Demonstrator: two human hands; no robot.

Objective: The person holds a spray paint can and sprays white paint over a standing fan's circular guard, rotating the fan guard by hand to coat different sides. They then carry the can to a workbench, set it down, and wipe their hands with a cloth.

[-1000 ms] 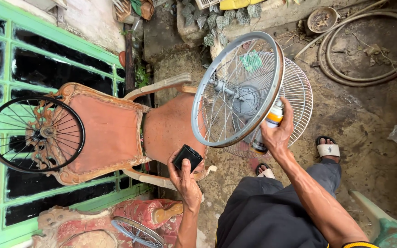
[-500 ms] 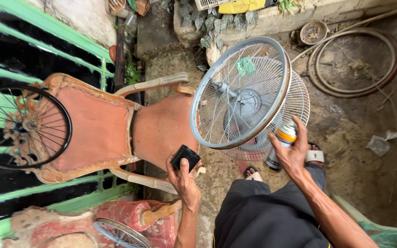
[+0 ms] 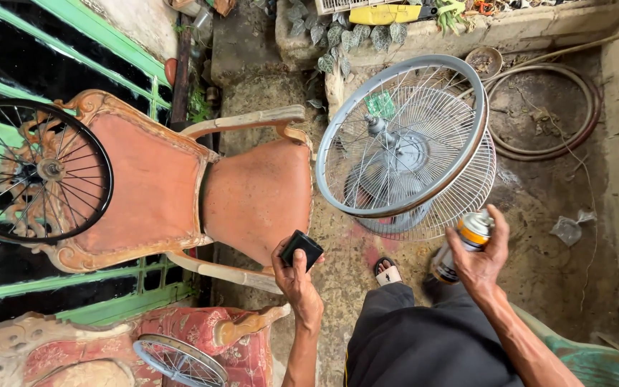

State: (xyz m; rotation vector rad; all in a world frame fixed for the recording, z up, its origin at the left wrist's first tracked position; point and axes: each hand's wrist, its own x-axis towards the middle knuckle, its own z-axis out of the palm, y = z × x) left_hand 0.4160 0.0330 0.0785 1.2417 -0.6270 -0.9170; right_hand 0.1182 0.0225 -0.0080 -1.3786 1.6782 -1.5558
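Right hand wrapped around spray can: light, rigid, slick; hold mid-body. Left hand clasping black pad.

spray can with silver top, orange band, white label, gripped in right hand beside fan grille

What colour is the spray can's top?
The spray can has an orange band under a grey cap, in the head view.

Soft, even daylight is seen throughout, with only faint shadows cast. Focus is held sharp across the frame. Straight lines are bent by wide-angle distortion toward the edges, most at left.
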